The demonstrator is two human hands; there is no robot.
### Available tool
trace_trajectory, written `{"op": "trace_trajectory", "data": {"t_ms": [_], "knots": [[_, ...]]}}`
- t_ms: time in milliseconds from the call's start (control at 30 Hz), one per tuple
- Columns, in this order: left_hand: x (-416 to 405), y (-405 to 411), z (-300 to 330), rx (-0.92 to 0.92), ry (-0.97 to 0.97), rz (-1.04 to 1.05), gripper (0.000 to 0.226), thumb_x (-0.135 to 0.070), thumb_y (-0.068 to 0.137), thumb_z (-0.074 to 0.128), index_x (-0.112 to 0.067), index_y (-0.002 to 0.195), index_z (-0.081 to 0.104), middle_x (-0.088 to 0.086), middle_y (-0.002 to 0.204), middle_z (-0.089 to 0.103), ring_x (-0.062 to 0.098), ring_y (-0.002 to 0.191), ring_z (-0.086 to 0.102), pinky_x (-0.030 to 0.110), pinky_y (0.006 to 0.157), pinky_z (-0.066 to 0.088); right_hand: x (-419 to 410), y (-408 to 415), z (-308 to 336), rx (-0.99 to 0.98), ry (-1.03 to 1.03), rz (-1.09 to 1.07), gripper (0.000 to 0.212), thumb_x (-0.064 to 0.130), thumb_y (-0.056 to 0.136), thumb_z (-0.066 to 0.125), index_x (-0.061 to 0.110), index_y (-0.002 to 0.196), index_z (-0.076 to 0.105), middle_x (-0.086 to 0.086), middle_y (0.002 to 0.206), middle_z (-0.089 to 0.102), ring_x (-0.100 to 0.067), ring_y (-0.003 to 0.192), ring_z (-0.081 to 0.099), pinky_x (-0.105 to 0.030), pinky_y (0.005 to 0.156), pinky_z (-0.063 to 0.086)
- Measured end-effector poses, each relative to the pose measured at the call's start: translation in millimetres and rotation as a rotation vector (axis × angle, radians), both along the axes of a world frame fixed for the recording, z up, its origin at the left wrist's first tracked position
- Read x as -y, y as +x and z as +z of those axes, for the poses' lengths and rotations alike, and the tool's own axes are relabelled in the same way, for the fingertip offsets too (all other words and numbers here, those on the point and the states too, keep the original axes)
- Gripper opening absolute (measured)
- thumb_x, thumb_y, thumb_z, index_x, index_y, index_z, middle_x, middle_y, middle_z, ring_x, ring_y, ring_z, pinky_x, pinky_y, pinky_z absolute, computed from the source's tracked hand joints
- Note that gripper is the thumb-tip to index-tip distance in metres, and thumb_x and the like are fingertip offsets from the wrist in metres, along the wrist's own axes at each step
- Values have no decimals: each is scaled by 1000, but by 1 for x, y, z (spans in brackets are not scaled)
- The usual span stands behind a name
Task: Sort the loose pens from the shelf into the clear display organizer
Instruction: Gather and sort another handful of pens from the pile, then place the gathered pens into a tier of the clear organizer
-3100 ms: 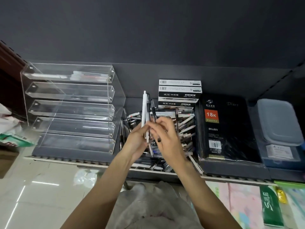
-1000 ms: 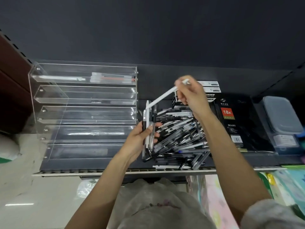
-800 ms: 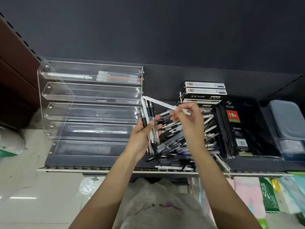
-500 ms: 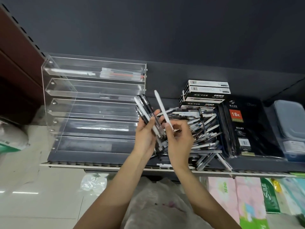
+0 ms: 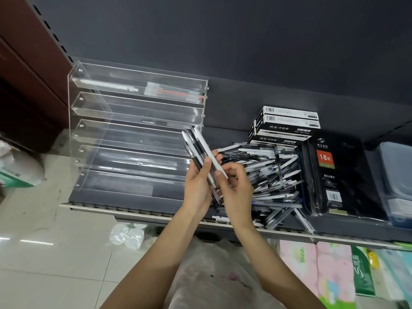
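Head view: left hand [image 5: 197, 186] grips a fanned bundle of black and white pens [image 5: 200, 150], tips slanting toward the shelf's back edge; right hand [image 5: 236, 188] pinches the bundle's white pen [image 5: 208, 152]; loose pen heap [image 5: 267, 175] lies just right; tiered clear acrylic display organizer [image 5: 133, 134] stands at the shelf's [image 5: 133, 210] left end.

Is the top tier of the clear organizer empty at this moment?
No, the top tier of the clear organizer already holds a white pen on the left and a few clear pens on the right.
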State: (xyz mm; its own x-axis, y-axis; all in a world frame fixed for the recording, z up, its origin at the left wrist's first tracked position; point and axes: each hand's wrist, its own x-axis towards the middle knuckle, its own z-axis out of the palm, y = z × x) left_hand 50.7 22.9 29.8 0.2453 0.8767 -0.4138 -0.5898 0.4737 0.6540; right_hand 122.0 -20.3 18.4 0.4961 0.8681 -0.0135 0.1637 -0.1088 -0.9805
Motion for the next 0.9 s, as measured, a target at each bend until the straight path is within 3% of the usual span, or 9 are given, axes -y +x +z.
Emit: {"op": "trace_trajectory", "data": {"t_ms": [67,167,333,433,533,700,833,900], "knots": [[4,-1,0,-7,23,12,20,-10,99,41,-10,109,59,0,95,73,9,87,69,24,74,56,4,-1,2,27,-22,89,15,18,92,60,28,94,49,7,86,62,-18,71,63,-35,57,52],[14,3,0,-11,34,35,23,-11,100,39,-8,114,56,4,105,70,14,105,64,32,94,52,13,-3,2,184,-6,186,12,20,96,51,20,102,41,6,85,56,-10,70,57,-31,58,48],[28,5,0,97,23,65,34,-14,102,33,-4,129,50,9,119,66,19,114,61,34,93,52,25,11,5,218,-12,265,9,14,99,44,17,105,38,17,82,56,2,66,57,-14,54,41],[32,6,3,140,-2,93,28,-12,102,33,-8,116,56,4,100,72,15,94,69,31,78,58,33,20,9,206,5,315,6,18,100,42,21,105,39,10,75,59,-3,59,56,-26,52,47],[37,15,5,167,-9,147,24,-10,101,36,-10,111,58,3,99,70,14,93,67,31,83,56,34,23,8,274,29,312,7,22,99,45,23,105,41,6,82,64,-11,66,61,-39,58,49],[47,21,11,164,-26,236,35,-8,101,36,1,133,44,13,125,60,17,104,66,28,79,55,36,33,8,392,54,347,9,25,98,48,27,102,41,7,76,65,-11,57,57,-36,52,44],[49,12,11,115,-41,262,37,-5,100,35,5,135,41,23,133,53,19,103,67,28,77,56,36,33,4,506,20,435,10,29,97,47,21,101,43,3,73,64,-14,55,58,-38,48,46],[48,4,9,80,-41,246,36,-5,100,35,6,134,42,23,131,55,21,104,66,31,79,57,32,31,5,585,6,432,15,35,95,49,20,98,47,6,79,62,-12,60,57,-27,49,45]]}}
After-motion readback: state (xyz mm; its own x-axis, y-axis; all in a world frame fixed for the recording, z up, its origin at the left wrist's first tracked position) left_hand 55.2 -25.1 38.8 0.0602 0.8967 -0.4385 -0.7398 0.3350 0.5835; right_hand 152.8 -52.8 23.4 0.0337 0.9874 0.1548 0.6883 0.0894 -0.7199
